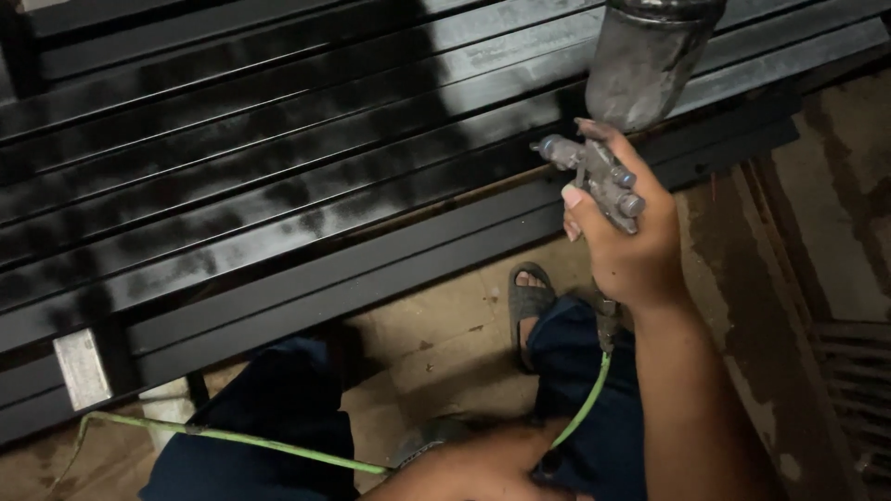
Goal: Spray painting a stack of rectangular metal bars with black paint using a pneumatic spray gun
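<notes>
Grey metal spray gun (601, 181) with a dull, paint-crusted cylindrical cup (645, 57) on top, upper right of frame. Knobs at the rear of the gun body, nozzle end pointing left toward the bars. Cup surface smeared and mottled grey, rim cut off by the top edge.

Right hand (626, 243) at centre right, grip wrapped tight around the gun's handle, fingers curled over the front; gun body protruding just above and left of the knuckles, cup directly above the hand.

Thin green air hose (587, 408) dropping from below the hand, curving down to bottom centre, then running left along the lower frame.

Left hand (483, 468) at the bottom edge, centre, only partly in view; hose passing at or under it; whether the grip is closed on the hose, cannot tell.

Long black-painted rectangular metal bars (278, 186) laid side by side, filling the upper left and centre, slanting upward to the right; patchy sheen, some bare grey streaks.

Dark blue trouser legs (594, 371) at lower centre, a grey sandal (529, 301) on the worn concrete floor (445, 343).
</notes>
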